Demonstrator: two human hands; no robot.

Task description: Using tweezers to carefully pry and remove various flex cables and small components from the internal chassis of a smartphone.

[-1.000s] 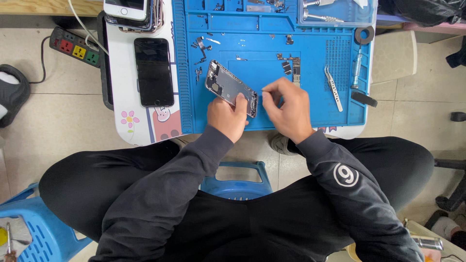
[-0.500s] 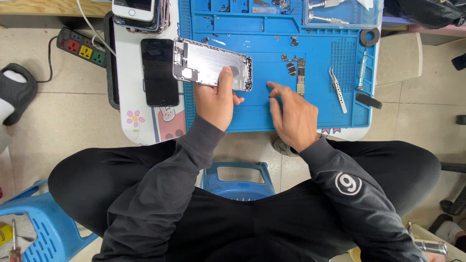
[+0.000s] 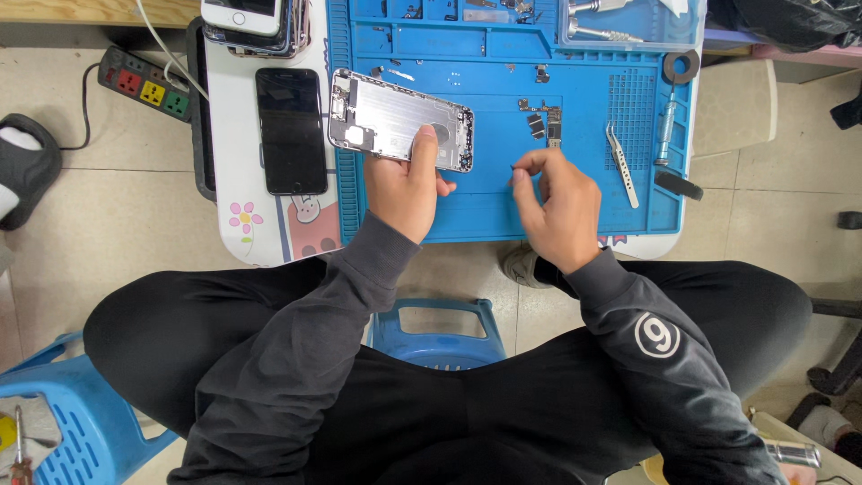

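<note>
A small white table [image 3: 269, 238] carries a blue mat [image 3: 485, 202] at its centre, a black phone [image 3: 289, 130] at nine o'clock, and stacked phones [image 3: 251, 18] at eleven.

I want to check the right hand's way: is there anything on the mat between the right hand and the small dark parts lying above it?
Nothing visible. The right hand hovers just below the small dark parts, with only bare blue mat between. The tweezers lie off to its right, and the left hand holds the phone housing to the other side.
</note>
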